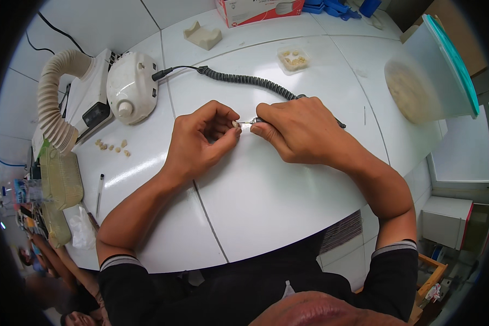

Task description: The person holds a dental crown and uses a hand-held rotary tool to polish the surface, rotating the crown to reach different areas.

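My left hand [204, 136] pinches a tiny pale tooth-shaped piece [236, 124] between thumb and fingertips. From the right, my right hand [299, 129] grips a dark rotary handpiece [259, 120], most of its body hidden under the fingers. The handpiece's thin metal bit points left and meets the small piece, or lies very close to it; I cannot tell which. A black coiled cord [244, 80] runs behind the right hand to a white control box [132, 87] with a knob. Several similar pale pieces [111, 147] lie loose left of my left hand.
A small clear tray [293, 60] of pale pieces lies at the back. Toward the left stand a ribbed suction hose [51, 103], a pen [100, 193] and a crumpled plastic bag [82, 228]. A teal-lidded container [432, 73] stands right; a pale notched block [202, 36] sits far back.
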Available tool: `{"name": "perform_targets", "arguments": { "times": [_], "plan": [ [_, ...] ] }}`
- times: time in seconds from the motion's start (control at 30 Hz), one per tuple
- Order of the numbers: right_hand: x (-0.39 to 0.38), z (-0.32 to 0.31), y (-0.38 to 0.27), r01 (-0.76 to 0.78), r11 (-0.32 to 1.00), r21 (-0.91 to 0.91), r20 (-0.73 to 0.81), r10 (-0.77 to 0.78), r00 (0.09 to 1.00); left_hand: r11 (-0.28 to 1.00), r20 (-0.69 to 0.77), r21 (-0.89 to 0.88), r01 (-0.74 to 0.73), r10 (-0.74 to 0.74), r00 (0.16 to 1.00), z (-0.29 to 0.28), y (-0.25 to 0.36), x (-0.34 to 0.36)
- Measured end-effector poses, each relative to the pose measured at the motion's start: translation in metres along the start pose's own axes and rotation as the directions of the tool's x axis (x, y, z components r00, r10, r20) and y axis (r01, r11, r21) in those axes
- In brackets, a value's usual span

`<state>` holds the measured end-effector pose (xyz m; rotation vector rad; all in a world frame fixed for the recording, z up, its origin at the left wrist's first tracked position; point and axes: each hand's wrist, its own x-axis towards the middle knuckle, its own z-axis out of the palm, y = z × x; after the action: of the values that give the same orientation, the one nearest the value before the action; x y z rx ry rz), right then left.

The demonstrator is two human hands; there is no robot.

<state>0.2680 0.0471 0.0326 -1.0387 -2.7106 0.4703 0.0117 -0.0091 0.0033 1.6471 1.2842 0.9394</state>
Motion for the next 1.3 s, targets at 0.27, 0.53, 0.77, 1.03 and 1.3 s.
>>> {"name": "perform_targets", "arguments": {
  "times": [0.27, 0.53, 0.77, 1.03, 1.3],
  "plan": [
    [0.002, 0.005, -0.005, 0.003, 1.000, -0.029, -0.109, -0.006, 0.994, 0.999, -0.002, -0.049, -0.020, 0.020, 1.000, 0.000, -0.008, 0.003],
    [-0.004, 0.006, 0.000, -0.029, 0.998, -0.050, -0.162, 0.021, 0.987, 0.997, 0.022, -0.073, -0.015, 0.017, 1.000, 0.005, -0.005, 0.004],
    [0.002, 0.009, 0.004, -0.154, 0.983, -0.101, -0.227, 0.128, 0.965, 0.991, 0.153, -0.068, 0.113, -0.101, 0.983, -0.001, 0.009, 0.037],
    [0.010, 0.006, 0.014, -0.268, 0.959, -0.091, -0.276, 0.234, 0.932, 0.989, 0.103, -0.129, -0.077, 0.091, 0.991, 0.000, -0.006, 0.060],
    [0.002, -0.002, 0.011, -0.154, 0.984, -0.086, -0.268, 0.126, 0.955, 0.968, 0.140, -0.250, -0.036, 0.073, 0.987, 0.001, -0.009, 0.056]
  ]
}}
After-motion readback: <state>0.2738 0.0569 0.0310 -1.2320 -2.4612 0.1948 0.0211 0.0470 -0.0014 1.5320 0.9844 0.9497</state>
